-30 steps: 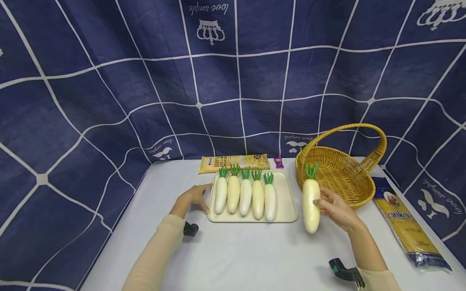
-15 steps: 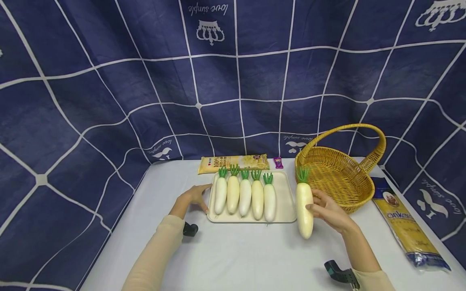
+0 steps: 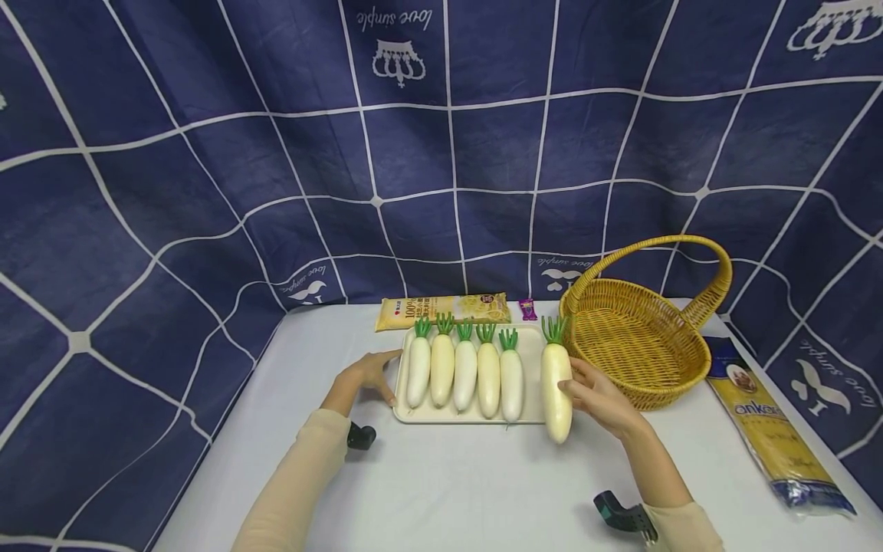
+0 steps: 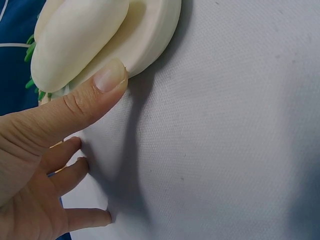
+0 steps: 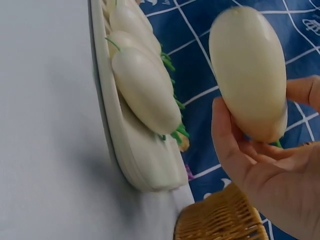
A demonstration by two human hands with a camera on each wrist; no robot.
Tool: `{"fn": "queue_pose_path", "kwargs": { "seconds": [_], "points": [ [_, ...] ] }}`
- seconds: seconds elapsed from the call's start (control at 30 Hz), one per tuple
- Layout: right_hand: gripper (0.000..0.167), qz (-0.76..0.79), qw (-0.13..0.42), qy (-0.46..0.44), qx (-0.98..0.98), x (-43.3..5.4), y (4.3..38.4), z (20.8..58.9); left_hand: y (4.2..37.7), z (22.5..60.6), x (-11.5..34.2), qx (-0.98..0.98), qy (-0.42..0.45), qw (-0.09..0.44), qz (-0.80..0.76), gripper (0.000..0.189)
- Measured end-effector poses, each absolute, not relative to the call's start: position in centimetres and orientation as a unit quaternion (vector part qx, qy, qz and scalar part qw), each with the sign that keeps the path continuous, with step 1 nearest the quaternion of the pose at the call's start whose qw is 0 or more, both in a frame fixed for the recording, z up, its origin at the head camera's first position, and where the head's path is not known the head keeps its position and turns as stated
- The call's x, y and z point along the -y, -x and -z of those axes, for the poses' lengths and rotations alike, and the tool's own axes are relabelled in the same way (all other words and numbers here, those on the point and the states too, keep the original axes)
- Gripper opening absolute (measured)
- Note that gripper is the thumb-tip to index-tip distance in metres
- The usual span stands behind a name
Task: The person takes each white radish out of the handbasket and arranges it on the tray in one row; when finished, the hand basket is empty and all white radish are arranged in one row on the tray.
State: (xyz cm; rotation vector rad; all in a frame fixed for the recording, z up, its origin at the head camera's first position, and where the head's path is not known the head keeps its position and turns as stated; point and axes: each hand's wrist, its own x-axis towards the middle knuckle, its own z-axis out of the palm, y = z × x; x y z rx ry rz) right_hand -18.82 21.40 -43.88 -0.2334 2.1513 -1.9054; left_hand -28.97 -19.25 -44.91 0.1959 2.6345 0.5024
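Note:
My right hand grips a white radish with green leaf stubs, thumb on one side and fingers on the other. In the head view the radish overlaps the right end of a cream tray; the right wrist view shows it raised above the tray's level. Several more radishes lie side by side in the tray, leaves toward the back. At the tray's left edge rests my left hand, fingers spread. Its thumb touches the rim, and the other fingertips come down on the white tabletop.
A wicker basket with a tall handle stands right of the tray. Behind the tray lie a yellow food packet and a small purple wrapper. At the far right is a long yellow-and-blue packet. Blue checked cloth hangs behind.
My right hand has carried the radish leftward, from in front of the basket to over the tray's right end. The left hand has stayed at the tray's left edge.

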Motion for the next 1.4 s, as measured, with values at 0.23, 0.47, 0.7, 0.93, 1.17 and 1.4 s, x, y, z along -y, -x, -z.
{"fn": "queue_pose_path", "kwargs": {
  "seconds": [0.23,0.47,0.7,0.93,1.17,1.4],
  "points": [
    [0.066,0.654,0.115,0.048,-0.746,-20.6,19.9,44.5,29.0,45.0,19.3,-0.954,-0.074,0.226,-0.18,0.113],
    [0.068,0.632,0.1,0.039,-0.767,-19.8,20.9,45.1,28.9,45.0,19.4,-0.953,-0.07,0.224,-0.19,0.113],
    [0.068,0.587,0.075,0.016,-0.806,-19.1,21.7,45.2,29.0,45.1,19.4,-0.955,-0.074,0.222,-0.184,0.113],
    [0.07,0.537,0.063,0.003,-0.841,-18.5,22.3,45.5,29.0,45.0,19.4,-0.954,-0.073,0.222,-0.186,0.113],
    [0.072,0.504,0.069,-0.011,-0.861,-18.2,22.8,45.8,28.9,45.0,19.3,-0.954,-0.067,0.228,-0.182,0.113],
    [0.074,0.479,0.084,-0.019,-0.873,-17.9,23.5,46.1,29.0,45.0,19.3,-0.955,-0.073,0.224,-0.182,0.113]
  ]
}}
